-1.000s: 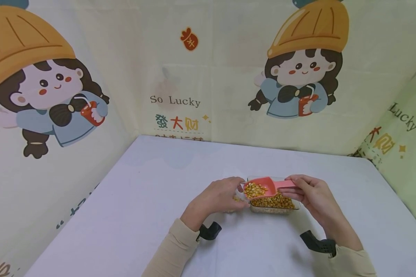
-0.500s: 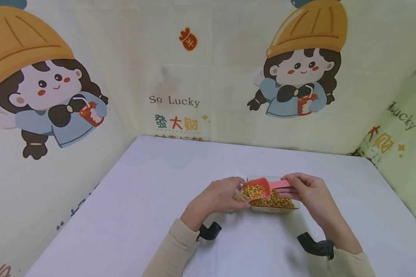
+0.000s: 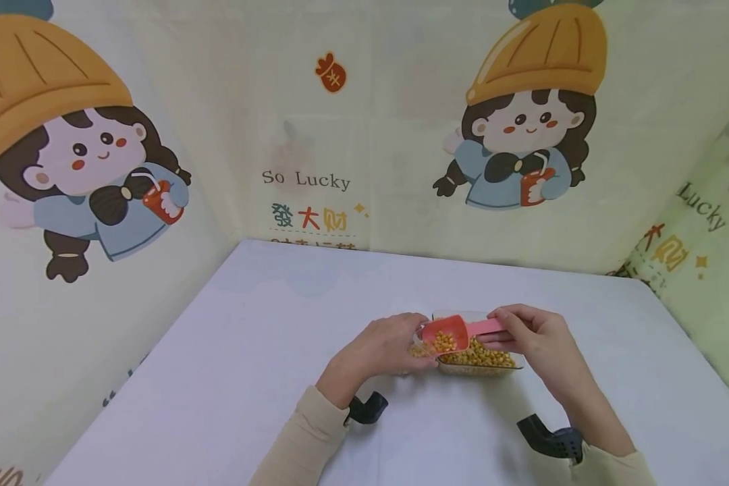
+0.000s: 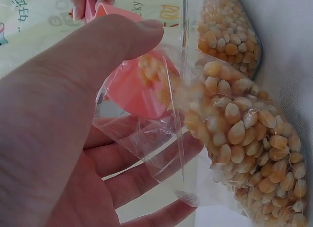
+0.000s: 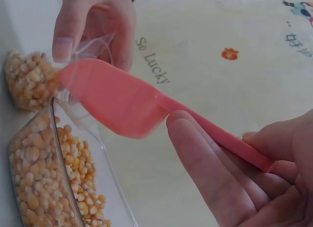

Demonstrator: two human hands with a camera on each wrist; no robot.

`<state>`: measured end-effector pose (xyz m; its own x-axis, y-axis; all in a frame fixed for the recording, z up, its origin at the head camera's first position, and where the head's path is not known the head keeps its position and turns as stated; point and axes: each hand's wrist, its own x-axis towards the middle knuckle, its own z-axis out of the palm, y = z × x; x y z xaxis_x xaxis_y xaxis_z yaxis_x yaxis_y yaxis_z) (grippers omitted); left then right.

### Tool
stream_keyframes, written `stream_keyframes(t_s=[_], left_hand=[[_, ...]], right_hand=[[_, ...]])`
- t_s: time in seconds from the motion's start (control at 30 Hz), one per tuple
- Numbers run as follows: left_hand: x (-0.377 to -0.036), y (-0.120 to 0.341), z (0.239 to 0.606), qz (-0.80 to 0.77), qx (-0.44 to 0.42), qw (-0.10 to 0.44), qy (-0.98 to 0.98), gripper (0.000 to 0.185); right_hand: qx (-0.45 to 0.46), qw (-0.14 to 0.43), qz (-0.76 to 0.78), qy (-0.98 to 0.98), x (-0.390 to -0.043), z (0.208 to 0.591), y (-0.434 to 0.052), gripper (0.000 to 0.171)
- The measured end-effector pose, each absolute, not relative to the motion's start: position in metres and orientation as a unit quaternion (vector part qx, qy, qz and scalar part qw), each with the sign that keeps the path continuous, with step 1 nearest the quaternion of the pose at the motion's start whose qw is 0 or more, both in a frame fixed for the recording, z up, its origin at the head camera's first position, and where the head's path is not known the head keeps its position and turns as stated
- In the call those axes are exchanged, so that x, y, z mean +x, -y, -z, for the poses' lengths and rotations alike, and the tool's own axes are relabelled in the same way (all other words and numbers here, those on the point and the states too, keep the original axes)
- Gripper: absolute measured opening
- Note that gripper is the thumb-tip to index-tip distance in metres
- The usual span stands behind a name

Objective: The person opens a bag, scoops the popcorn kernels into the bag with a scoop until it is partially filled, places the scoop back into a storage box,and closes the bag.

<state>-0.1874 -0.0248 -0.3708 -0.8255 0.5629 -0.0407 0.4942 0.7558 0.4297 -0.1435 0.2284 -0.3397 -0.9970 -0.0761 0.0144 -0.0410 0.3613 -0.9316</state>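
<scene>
Since a second ago the pink scoop (image 3: pixel 446 333) has tipped down toward the clear bag (image 4: pixel 161 139), kernels (image 3: pixel 443 342) sliding to its lip. Right hand (image 3: pixel 531 341) pinches the scoop's handle in its grip; left hand (image 3: pixel 383 347) pinches the bag's mouth open beside the clear container (image 3: pixel 513 361) of corn on the white surface (image 3: pixel 249 351).

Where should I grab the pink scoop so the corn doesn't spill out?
Hold the pink scoop by its long flat handle, coming from the right, as the right hand does. The handle sticks out away from the bowl end, so your fingers stay clear of the corn kernels. That leaves the scoop's mouth free to tip into the clear bag that the left hand holds open.
</scene>
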Motion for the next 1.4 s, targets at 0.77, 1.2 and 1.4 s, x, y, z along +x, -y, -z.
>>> stream_keyframes(t_s=[0.77,1.2,1.4], left_hand=[[-0.187,0.025,0.373,-0.207,0.29,0.078,-0.931,0.064],[-0.188,0.028,0.375,-0.213,0.301,0.082,-0.926,0.064],[-0.189,0.029,0.374,-0.207,0.302,0.08,-0.927,0.063]], right_hand=[[-0.09,-0.08,0.471,-0.874,-0.127,0.331,-0.21,0.03],[-0.092,-0.119,0.452,-0.879,-0.126,0.329,-0.223,0.029],[-0.073,-0.12,0.456,-0.879,-0.128,0.326,-0.231,0.033]])
